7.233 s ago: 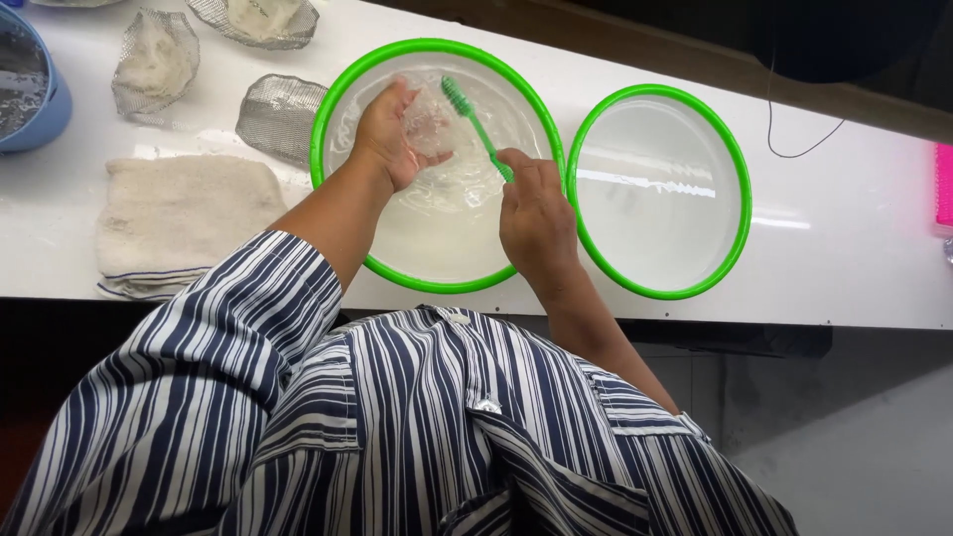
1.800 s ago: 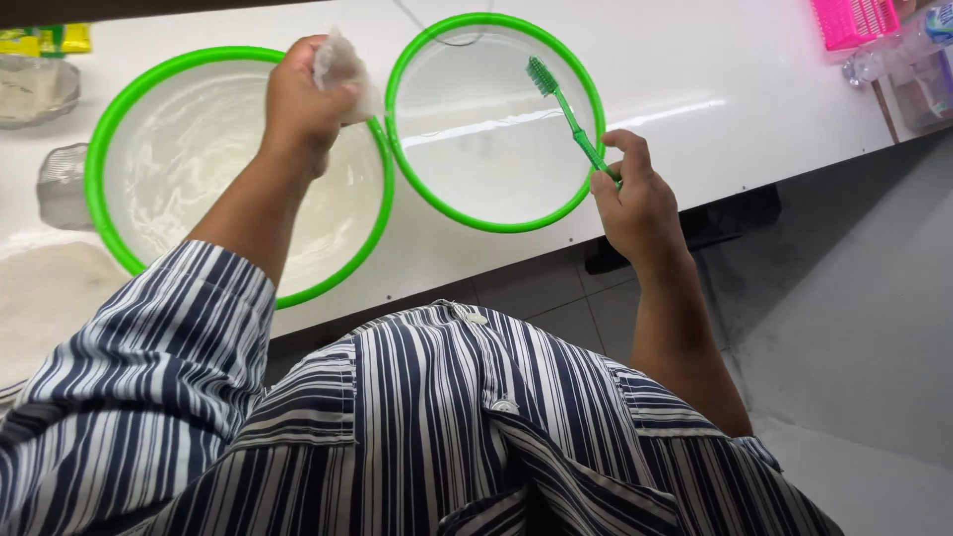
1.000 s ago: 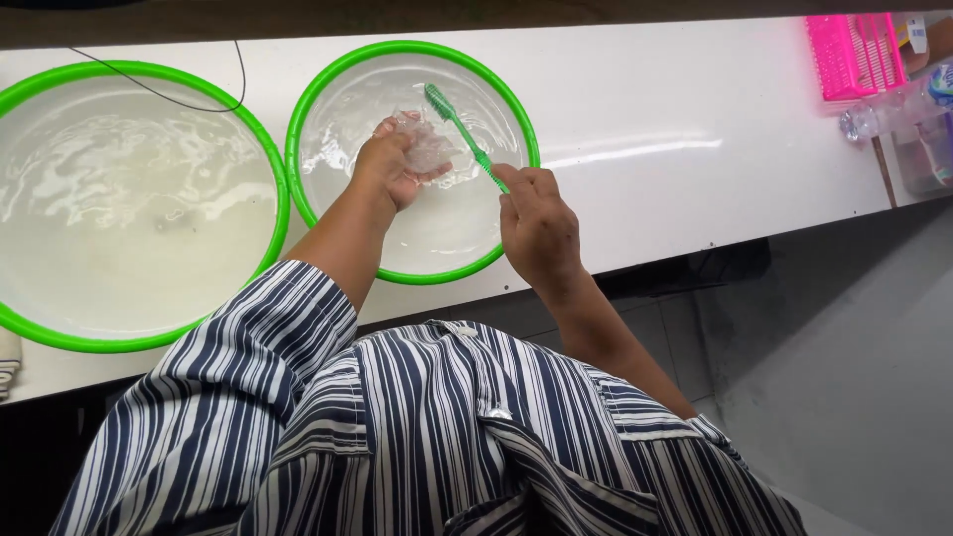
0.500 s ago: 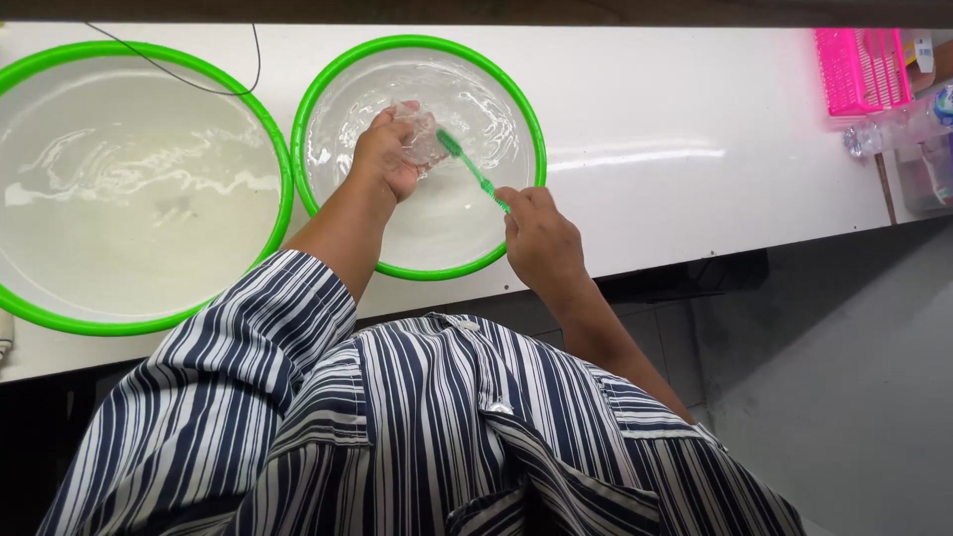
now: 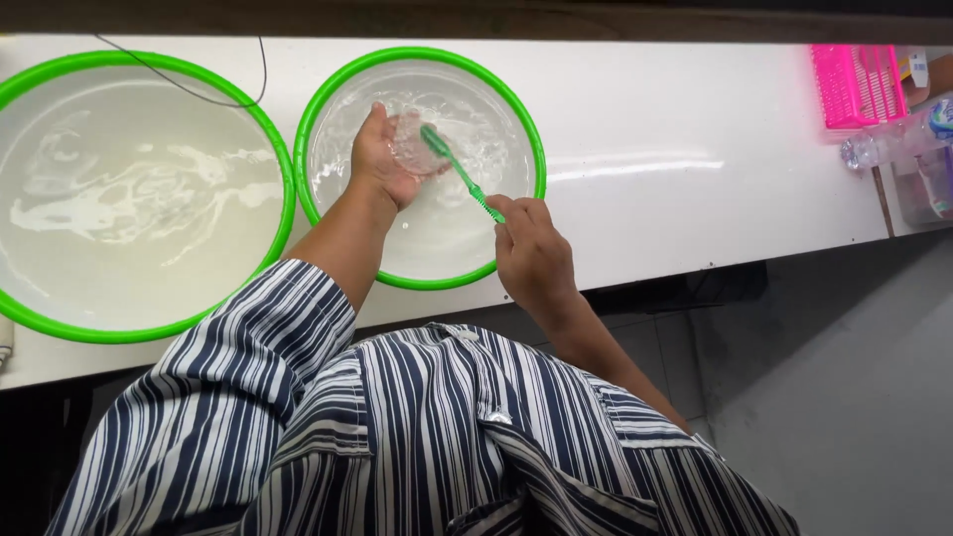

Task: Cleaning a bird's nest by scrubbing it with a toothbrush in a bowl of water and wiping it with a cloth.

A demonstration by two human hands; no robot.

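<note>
Since half a second ago, the green plastic toothbrush (image 5: 459, 172) has slid further onto the small clear object (image 5: 409, 155) cupped in the left hand (image 5: 382, 159), over the right-hand green-rimmed basin of water (image 5: 516, 119) near the desk's front edge. Scrubbing looks underway, unfinished. Right hand (image 5: 531, 248) pinches the handle; bristles point up-left, long axis diagonal.

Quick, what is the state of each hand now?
Left hand: closed around a small clear object over the right basin.
Right hand: closed on the green toothbrush handle.
</note>
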